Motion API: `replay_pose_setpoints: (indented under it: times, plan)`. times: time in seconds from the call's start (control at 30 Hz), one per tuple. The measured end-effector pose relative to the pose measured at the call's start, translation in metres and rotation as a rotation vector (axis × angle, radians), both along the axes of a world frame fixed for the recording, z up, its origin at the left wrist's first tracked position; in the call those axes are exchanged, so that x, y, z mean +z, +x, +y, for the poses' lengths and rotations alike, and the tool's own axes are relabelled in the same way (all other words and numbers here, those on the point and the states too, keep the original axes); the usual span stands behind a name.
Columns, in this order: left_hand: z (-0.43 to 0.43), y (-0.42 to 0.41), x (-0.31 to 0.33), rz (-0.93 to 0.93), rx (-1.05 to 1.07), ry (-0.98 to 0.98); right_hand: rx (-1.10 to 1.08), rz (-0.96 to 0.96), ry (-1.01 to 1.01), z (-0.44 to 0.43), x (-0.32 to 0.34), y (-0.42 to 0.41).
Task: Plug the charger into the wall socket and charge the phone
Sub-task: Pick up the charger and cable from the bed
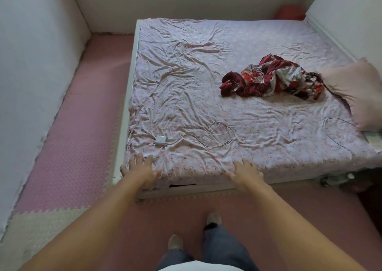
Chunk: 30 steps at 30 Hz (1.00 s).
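A white charger block (160, 140) lies on the pink bed sheet (186, 68) near the bed's front left corner. Its white cable (215, 135) curls in loops to the right of it. My left hand (142, 170) rests flat on the bed's front edge, fingers spread, a little below the charger. My right hand (246, 172) lies flat on the same edge further right, also spread and empty. I see no phone and no wall socket in this view.
A crumpled red patterned cloth (272, 78) lies mid-bed. A pink pillow (357, 92) sits at the right edge, with a second thin cable (339, 123) beside it. Pink foam mats (82, 126) cover the floor. White walls close in on the left and back.
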<state>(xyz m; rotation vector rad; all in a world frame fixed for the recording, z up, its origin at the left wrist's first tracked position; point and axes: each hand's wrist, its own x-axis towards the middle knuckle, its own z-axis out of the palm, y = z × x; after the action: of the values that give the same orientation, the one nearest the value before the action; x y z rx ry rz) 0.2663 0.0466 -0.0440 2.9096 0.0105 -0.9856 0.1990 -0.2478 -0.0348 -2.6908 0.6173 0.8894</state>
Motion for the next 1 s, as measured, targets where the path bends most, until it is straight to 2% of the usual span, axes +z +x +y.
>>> replay_pose_setpoints:
  times: [0.73,1.0]
  plan:
    - [-0.093,0.130,-0.035,0.075,0.166,0.045,0.160,0.089,0.049,-0.105,-0.052,0.177]
    - [-0.083,0.179,-0.093,0.110,0.165,0.045,0.013,0.095,0.094,-0.104,-0.114,0.215]
